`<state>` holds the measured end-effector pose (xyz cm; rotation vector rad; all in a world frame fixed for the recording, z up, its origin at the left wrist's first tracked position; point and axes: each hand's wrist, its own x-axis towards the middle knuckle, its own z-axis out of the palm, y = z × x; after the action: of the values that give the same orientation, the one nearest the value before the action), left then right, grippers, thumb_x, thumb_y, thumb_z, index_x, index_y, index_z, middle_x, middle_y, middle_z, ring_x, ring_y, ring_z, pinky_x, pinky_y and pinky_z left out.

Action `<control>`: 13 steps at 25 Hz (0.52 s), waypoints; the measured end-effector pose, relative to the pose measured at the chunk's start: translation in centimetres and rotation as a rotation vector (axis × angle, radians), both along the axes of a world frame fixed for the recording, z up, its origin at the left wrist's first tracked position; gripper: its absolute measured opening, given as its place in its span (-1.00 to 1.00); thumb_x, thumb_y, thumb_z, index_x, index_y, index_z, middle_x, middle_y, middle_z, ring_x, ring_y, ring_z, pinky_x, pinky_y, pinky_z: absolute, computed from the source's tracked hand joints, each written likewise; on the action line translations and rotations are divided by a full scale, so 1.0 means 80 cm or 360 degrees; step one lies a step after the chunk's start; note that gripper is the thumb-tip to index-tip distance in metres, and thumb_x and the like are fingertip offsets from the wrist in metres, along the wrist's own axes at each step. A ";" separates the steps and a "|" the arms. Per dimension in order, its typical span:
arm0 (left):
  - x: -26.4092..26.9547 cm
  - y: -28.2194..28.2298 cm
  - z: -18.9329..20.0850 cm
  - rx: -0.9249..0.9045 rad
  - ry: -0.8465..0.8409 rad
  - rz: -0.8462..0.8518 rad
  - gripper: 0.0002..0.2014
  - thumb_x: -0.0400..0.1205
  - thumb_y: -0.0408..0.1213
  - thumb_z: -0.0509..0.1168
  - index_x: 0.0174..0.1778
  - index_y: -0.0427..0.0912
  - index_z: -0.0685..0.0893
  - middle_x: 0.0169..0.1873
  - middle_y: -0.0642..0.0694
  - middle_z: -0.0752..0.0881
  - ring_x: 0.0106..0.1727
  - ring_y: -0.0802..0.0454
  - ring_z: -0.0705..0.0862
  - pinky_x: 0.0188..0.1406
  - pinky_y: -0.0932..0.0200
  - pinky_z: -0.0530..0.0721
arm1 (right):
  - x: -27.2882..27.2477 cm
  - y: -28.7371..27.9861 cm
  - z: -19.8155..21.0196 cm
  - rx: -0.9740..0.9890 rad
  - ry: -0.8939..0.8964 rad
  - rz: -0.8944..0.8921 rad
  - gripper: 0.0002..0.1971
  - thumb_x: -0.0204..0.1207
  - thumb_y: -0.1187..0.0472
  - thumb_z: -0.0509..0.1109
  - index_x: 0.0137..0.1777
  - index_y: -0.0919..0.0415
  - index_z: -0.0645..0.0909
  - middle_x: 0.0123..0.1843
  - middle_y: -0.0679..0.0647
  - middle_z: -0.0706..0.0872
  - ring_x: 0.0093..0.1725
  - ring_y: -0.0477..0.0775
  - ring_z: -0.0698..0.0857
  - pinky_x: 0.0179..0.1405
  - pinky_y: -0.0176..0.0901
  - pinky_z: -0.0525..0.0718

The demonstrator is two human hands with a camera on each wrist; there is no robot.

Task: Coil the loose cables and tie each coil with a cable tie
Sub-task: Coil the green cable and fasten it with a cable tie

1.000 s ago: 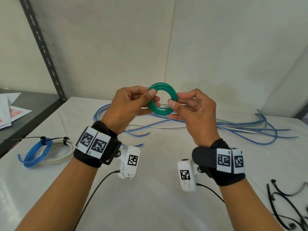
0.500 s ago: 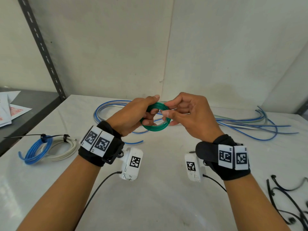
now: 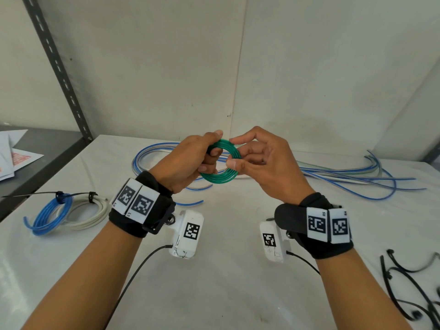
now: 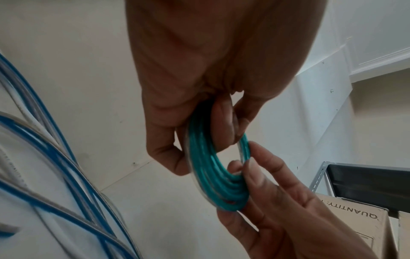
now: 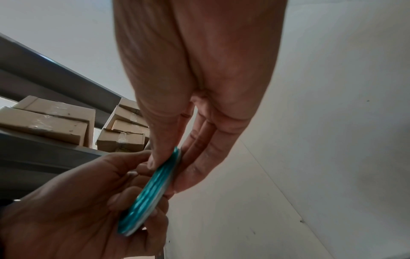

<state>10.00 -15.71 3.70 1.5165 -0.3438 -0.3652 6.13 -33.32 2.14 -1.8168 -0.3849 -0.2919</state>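
Note:
A small green cable coil (image 3: 220,178) is held in the air above the white table (image 3: 226,282), between both hands. My left hand (image 3: 190,160) grips its left side, with fingers curled through the ring and the thumb on top. My right hand (image 3: 262,160) pinches the right side between thumb and fingers. The left wrist view shows the green coil (image 4: 213,168) almost edge-on, with a clear strand along its outer edge. In the right wrist view the green coil (image 5: 148,192) sits between my right thumb and straight fingers.
Loose blue and white cables (image 3: 345,177) sprawl across the back of the table. A blue coil (image 3: 47,215) and a white coil (image 3: 90,215), each tied with a black tie, lie at left. Black cable ties (image 3: 409,289) lie at the front right. A dark shelf (image 3: 35,158) with papers stands at left.
The coil dropped from chest height toward the table and turned in my hands. My left fingers now hook through the ring, and my right hand pinches its right edge.

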 end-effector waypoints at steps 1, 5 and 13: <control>0.000 0.000 0.000 0.0000 -0.0003 0.0006 -0.59 0.84 -0.14 0.07 -0.35 -0.15 0.33 -0.61 0.12 0.32 -0.60 0.16 0.19 -0.25 0.09 0.18 | 0.000 0.000 0.000 -0.0014 -0.0011 -0.0006 -0.70 0.47 0.39 0.61 0.14 0.19 0.66 -0.14 0.20 0.84 -0.19 0.35 0.83 -0.15 -0.04 0.83; 0.004 0.000 -0.003 0.0036 -0.0020 0.0010 -0.60 0.84 -0.13 0.06 -0.34 -0.15 0.35 -0.59 0.10 0.32 -0.59 0.15 0.20 -0.26 0.11 0.24 | 0.003 -0.001 -0.002 -0.0087 0.0035 0.0010 -0.68 0.50 0.40 0.58 0.19 0.18 0.63 -0.13 0.18 0.83 -0.19 0.25 0.85 -0.19 -0.06 0.83; 0.012 -0.002 -0.010 0.0086 -0.0053 0.0023 -0.58 0.83 -0.13 0.07 -0.38 -0.12 0.30 -0.53 0.04 0.21 -0.57 0.12 0.15 -0.30 0.10 0.24 | 0.006 -0.006 -0.004 -0.0088 0.0056 0.0054 -0.73 0.52 0.44 0.55 0.15 0.24 0.61 -0.13 0.24 0.80 -0.21 0.21 0.84 -0.16 0.07 0.86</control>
<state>10.97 -15.83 2.93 1.5785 -0.3513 -0.3403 6.63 -33.83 1.82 -1.8653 -0.4022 -0.2272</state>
